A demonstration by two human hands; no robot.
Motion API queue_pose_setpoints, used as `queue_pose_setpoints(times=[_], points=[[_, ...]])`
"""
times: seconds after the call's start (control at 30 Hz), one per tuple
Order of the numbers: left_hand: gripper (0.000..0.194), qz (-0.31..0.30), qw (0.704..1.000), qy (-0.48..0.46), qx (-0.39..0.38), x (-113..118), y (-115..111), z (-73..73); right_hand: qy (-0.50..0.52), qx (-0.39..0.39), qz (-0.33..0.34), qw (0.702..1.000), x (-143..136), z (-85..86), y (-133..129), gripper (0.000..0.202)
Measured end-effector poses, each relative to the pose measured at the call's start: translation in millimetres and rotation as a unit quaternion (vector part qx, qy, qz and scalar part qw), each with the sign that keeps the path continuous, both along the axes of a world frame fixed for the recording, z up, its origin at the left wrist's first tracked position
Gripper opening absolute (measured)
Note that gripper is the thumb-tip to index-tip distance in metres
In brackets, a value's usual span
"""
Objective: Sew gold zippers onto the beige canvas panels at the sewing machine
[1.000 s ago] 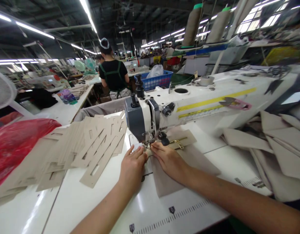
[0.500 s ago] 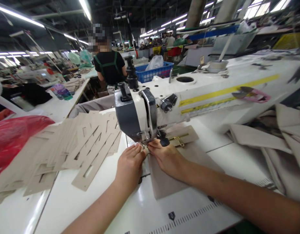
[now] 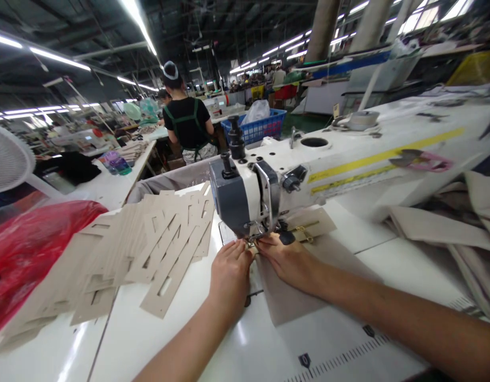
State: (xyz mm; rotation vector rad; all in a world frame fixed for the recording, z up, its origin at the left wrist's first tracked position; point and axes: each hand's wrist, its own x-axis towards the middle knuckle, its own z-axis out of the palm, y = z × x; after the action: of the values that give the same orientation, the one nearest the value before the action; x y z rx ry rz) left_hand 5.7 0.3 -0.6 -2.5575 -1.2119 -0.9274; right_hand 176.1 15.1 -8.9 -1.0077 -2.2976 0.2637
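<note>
Beige fabric panel [image 3: 283, 306] extends from beneath the sewing machine head [image 3: 233, 200] toward the viewer and rightward, passing under the right hand [image 3: 290, 262]. Right hand: loosely flattened on panel, fingertips beneath machine head. Left hand [image 3: 230, 273]: fingers together, slightly bent, just below machine head. Cannot tell whether either pinches cloth.

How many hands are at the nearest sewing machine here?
2. The left hand is in front of the machine head; the right hand is beside it, resting on the beige fabric. No others show there; the machine head could hide more.
</note>
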Motion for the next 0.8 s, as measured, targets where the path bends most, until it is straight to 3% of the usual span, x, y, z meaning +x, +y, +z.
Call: queue_pose_setpoints(times=[0.33,0.6,0.8], points=[[0.018,0.004,1.000,-0.015,0.003,0.7,1.0,-1.6,-0.020,0.018,0.003,1.000,0.2,0.4,1.5,0.027],[0.016,0.015,1.000,0.005,0.009,1.8,1.5,-0.3,-0.031,0.050,-0.032,0.998,-2.3,0.0,2.3,0.027],[0.019,0.020,1.000,0.014,0.005,2.3,0.7,0.3,-0.013,0.029,-0.029,0.999,-0.2,-0.5,1.7,0.026]])
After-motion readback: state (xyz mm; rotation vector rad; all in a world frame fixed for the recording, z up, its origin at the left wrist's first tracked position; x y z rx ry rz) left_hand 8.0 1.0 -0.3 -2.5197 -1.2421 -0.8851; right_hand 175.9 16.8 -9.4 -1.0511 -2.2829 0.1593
